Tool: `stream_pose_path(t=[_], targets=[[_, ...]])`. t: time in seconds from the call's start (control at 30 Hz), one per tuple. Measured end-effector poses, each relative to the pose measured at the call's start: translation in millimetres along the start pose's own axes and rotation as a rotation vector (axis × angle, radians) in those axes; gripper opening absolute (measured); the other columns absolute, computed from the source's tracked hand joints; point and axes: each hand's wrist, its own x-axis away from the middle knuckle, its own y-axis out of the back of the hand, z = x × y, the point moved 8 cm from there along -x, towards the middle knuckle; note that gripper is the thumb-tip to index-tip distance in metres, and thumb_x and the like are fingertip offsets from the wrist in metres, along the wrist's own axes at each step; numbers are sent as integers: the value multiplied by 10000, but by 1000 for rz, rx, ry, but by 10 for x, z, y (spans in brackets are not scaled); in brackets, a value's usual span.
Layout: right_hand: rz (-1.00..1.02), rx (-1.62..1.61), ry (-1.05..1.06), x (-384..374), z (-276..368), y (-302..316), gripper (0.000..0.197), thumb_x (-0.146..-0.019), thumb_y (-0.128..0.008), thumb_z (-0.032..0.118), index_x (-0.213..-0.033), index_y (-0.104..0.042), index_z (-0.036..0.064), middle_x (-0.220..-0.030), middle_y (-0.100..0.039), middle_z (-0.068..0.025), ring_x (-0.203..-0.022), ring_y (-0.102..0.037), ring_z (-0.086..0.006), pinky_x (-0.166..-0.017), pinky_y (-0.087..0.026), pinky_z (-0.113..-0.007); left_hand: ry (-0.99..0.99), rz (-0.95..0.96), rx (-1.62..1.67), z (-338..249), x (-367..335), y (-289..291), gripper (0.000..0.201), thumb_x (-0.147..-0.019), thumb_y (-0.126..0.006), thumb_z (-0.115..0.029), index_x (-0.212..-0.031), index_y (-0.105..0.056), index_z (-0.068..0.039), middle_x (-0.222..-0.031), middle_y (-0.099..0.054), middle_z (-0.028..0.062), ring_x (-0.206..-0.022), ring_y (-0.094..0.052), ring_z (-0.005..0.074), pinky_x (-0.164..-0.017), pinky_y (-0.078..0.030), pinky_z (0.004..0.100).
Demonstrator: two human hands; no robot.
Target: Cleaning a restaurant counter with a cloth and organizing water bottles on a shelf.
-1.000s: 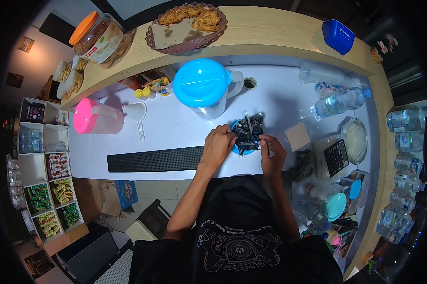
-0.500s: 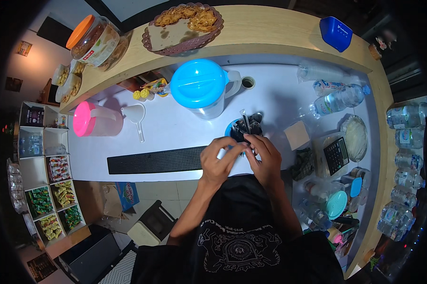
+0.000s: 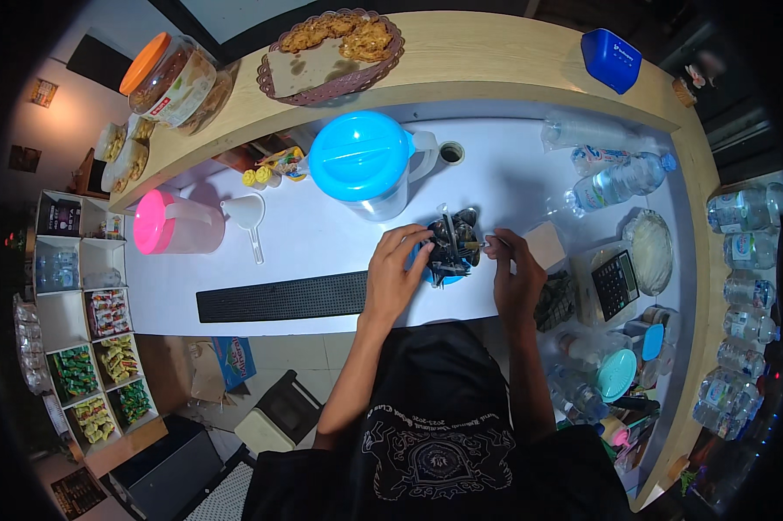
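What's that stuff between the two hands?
In the head view, a bunch of shiny dark things in a blue container sits between the left hand and the right hand. I can't tell exactly what they are.

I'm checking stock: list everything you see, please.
Blue-lidded pitcher: one, clear body, counter centre
Pink-lidded pitcher: one, translucent body, counter left
Funnel: one, white, counter left
Mat: one, black, counter front
Packets: several, dark, over blue container
Calculator: one, black, counter right
Jar: one, orange lid, ledge left
Food basket: one, brownish, ledge
Box: one, blue, ledge right
Bottles: many, clear, right
Snack shelf: one, white, far left
Left grip: one, bare, beside packets
Right grip: one, bare, right of packets
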Motion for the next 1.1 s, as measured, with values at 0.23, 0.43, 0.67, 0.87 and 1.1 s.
stream_pose_path(t=[0.23,0.43,0.67,0.87,1.1], targets=[[102,5,19,97,-205,-245,158,-955,-654,29,-1108,-679,0,-986,-733,-155,-855,-736,-258,-729,-564,-335,87,42,14,146,134,-84,143,-919,-683,-93,-1038,-715,-20,-1060,-690,133,-1001,-646,329,-877,-514,403],[184,52,27,132,-327,-376,176,-915,-693,35,-1091,-699,25,-1007,-721,-144,-859,-707,-306,-750,-557,-374,116,56,42,150,231,-97,130,-908,-687,-63,-1021,-703,0,-999,-692,142,-957,-655,320,-852,-510,384],[176,109,99,153,-257,-378,190,-872,-727,22,-1060,-703,34,-1011,-712,-122,-837,-686,-304,-756,-549,-386,107,98,46,194,301,-164,136,-908,-675,-52,-1027,-702,7,-988,-693,153,-948,-656,320,-850,-513,380],[98,122,-15,185,-403,-234,192,-851,-730,-9,-1034,-699,40,-956,-696,-111,-871,-668,-261,-749,-534,-372,160,63,107,236,325,-168,271,-887,-688,-70,-1147,-662,1,-1076,-672,168,-1003,-657,324,-905,-511,388],[-192,405,148,128,-440,357,592,-811,-830,205,-1313,-575,25,-1336,-584,-194,-1254,-515,-381,-1058,-399,-510,22,184,204,291,470,-225,935,-759,-829,-174,-1533,-329,-16,-1484,-469,208,-1368,-453,394,-1133,-378,455]])
